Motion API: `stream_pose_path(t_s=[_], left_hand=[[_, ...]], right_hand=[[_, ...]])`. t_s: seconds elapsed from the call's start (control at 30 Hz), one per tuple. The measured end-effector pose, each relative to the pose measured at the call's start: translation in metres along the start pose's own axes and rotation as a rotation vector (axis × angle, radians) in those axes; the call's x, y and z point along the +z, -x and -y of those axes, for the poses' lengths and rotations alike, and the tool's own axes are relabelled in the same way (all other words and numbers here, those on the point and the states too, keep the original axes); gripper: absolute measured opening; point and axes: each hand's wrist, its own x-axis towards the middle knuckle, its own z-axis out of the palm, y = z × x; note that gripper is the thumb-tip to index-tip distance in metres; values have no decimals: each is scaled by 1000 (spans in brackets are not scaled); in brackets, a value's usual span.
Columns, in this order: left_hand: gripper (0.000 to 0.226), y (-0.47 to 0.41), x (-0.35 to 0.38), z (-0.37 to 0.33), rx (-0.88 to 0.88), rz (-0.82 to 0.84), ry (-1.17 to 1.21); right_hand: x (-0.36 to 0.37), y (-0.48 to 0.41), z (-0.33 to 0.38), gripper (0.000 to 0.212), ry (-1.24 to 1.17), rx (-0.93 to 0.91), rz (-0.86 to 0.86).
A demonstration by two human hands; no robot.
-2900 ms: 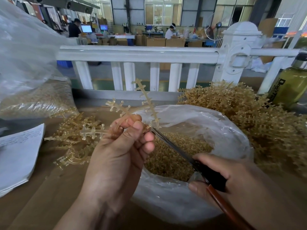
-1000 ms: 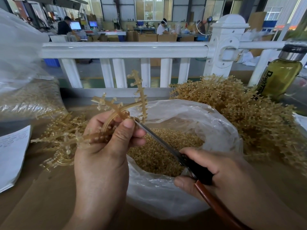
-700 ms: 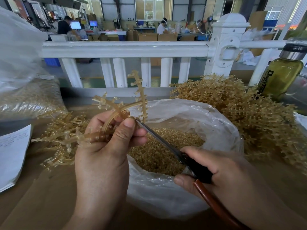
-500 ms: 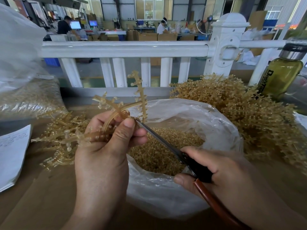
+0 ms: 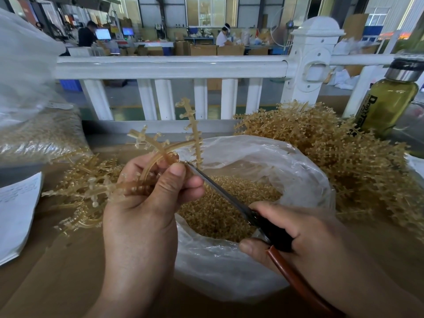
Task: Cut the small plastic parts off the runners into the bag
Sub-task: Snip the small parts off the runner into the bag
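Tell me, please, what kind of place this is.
Most likely a factory hall, seen from a hand-trimming bench. It shows in the pile of moulded runners beside the bag of cut parts, and in the cardboard boxes and monitors on the work floor behind the white railing.

The bag [image 5: 252, 145] mouth is crossed by scissors [image 5: 220, 191] and a held runner [image 5: 195, 134]. Passage is barred behind by the railing [image 5: 169, 67], rightward by a runner pile [image 5: 344, 161] and bottle [image 5: 387, 104], leftward by loose runners [image 5: 85, 187]. Room is left over the near-left tabletop [image 5: 57, 278].
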Motion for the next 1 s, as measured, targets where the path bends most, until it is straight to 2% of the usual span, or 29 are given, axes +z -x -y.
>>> stream_pose_path(t_s=[0.27,0.4,0.47,0.63,0.77,1.0], left_hand=[[14,-3,-4,5,17,0,-1],[4,-7,-7,6,28,133,-4],[6,-8,-9,7,12,151,2],[8,-5,-7,3,-18,124,12],[8,0,-4,0,-29,-11,3],[11,0,0,-3,-90,-16,49]], right_hand=[[0,0,0,50,21,-4,11],[-1,-1,0,48,33,0,37],[-2,-1,0,49,38,4,45],[-3,0,2,50,34,4,37],[-4,-1,2,54,6,15,37],[-4,-1,3,52,-11,51,75]])
